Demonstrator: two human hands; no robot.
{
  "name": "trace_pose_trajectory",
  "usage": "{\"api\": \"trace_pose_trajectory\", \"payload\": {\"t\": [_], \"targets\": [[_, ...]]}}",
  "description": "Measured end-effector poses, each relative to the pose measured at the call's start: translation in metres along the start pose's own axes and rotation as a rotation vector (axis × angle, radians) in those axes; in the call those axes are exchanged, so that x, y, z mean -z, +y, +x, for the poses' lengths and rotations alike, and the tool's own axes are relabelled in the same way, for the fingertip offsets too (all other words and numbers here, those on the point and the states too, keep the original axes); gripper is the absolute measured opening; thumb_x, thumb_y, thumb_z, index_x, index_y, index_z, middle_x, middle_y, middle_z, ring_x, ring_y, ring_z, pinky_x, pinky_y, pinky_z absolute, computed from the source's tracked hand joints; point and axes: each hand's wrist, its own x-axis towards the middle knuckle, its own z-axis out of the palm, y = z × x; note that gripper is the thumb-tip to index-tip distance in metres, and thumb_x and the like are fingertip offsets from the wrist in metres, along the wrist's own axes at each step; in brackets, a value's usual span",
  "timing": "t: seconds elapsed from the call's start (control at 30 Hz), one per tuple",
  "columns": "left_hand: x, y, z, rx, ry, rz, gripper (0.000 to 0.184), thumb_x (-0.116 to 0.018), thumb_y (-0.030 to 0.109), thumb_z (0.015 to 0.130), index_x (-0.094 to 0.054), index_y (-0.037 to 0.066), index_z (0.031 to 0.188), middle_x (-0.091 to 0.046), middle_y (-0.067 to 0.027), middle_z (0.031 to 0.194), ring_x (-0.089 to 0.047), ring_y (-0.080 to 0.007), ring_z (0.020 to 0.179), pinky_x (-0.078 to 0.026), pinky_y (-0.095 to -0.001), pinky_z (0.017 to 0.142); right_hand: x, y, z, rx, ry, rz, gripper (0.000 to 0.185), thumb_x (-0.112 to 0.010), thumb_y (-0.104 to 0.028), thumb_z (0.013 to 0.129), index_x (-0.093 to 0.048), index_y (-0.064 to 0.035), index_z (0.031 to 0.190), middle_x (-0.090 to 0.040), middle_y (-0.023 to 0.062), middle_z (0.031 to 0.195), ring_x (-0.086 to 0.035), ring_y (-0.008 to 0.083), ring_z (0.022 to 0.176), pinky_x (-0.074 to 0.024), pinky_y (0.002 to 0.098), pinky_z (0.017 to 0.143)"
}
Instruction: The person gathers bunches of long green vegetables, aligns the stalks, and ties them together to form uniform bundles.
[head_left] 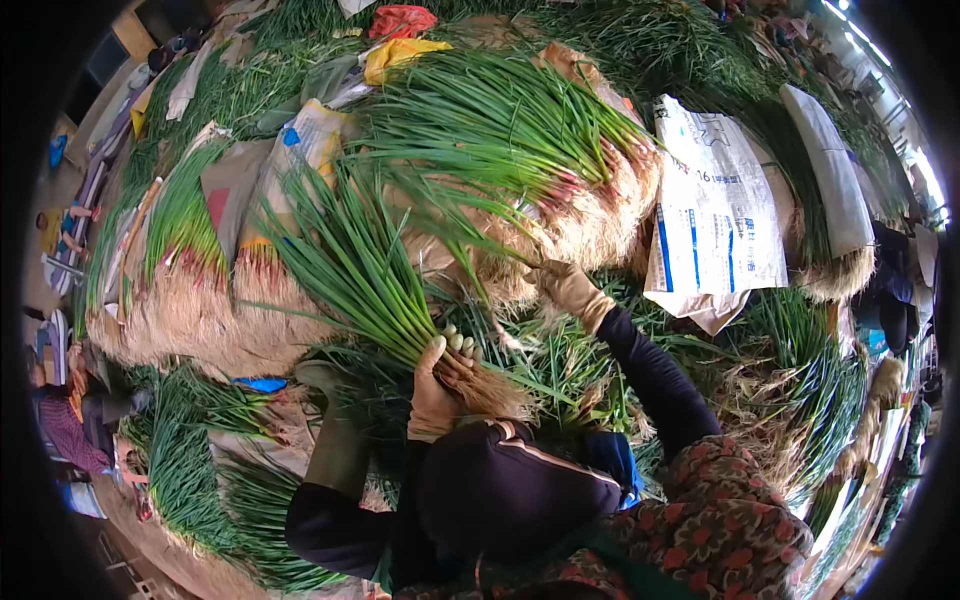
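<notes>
In your view: leaves [375,265] green, stem bases [562,188] reddish-pink, roots [605,228] tan; your right sleeve [655,370] dark navy, your shirt [735,510] floral, red on brown; sack [712,205] white, blue-striped; one bag [400,56] yellow, another [402,21] red.

A bundle of green onions [395,290] is gripped near its base in the left hand [435,385], its long green leaves fanned up and to the left, its pale bases at the fingers and its brownish, stringy roots pointing down and to the right. A thin stalk [505,252], green and leafy, is pinched at one end in the right hand [575,290], stretching leftward in front of a large heap of onions [600,170] with reddish bases and matted tan roots.
</notes>
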Motion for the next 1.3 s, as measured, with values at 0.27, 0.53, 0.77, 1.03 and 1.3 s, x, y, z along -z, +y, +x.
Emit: {"api": "trace_pose_trajectory", "payload": {"t": [0.27,0.53,0.77,1.03,1.3], "targets": [[-0.021,0.006,-0.006,0.04,0.113,0.301,0.04,-0.053,0.03,0.088,-0.054,-0.003,0.11,-0.058,-0.0126,0.065,-0.055,-0.0179,0.059,-0.05,-0.0359,0.074,-0.078,0.004,-0.049,0.162,-0.676,-0.649,0.026,-0.043,-0.018,0.095,-0.056,-0.0001,0.109,-0.061,0.0124,0.093,-0.059,0.0193,0.085,-0.0496,0.0314,0.069],[-0.004,0.001,-0.001,0.114,0.073,0.245,0.03,-0.048,0.025,0.091,-0.053,0.001,0.109,-0.061,-0.0136,0.078,-0.058,-0.0213,0.076,-0.049,-0.0329,0.075,-0.098,-0.006,-0.006,-0.06,-0.275,-0.498,0.034,-0.049,-0.026,0.093,-0.056,0.0027,0.11,-0.064,0.012,0.092,-0.061,0.019,0.082,-0.0493,0.0294,0.073],[-0.011,0.003,-0.011,0.083,0.134,0.21,0.028,-0.05,0.023,0.09,-0.055,0.0,0.106,-0.06,-0.0149,0.086,-0.058,-0.0238,0.08,-0.048,-0.0352,0.082,-0.073,0.005,0.015,0.084,-0.015,-0.463,0.018,-0.055,-0.017,0.088,-0.063,-0.0036,0.096,-0.066,0.0058,0.084,-0.061,0.0158,0.065,-0.05,0.0283,0.06],[0.0,0.001,-0.006,0.126,0.052,0.224,0.027,-0.05,0.024,0.089,-0.054,0.001,0.103,-0.06,-0.0154,0.088,-0.059,-0.0243,0.082,-0.048,-0.0372,0.082,-0.078,0.005,0.02,-0.057,-0.146,-0.125,0.032,-0.059,-0.016,0.087,-0.054,-0.001,0.115,-0.061,0.0072,0.103,-0.057,0.0184,0.092,-0.0467,0.0257,0.079],[-0.006,0.007,-0.013,0.115,0.04,0.275,0.033,-0.051,0.027,0.089,-0.054,-0.001,0.107,-0.06,-0.0109,0.089,-0.058,-0.0229,0.085,-0.047,-0.0367,0.081,-0.084,0.002,0.031,0.025,0.333,-0.714,0.032,-0.061,-0.038,0.081,-0.064,-0.0113,0.099,-0.064,0.0174,0.074,-0.063,0.0352,0.068,-0.0487,0.0428,0.06]]}}
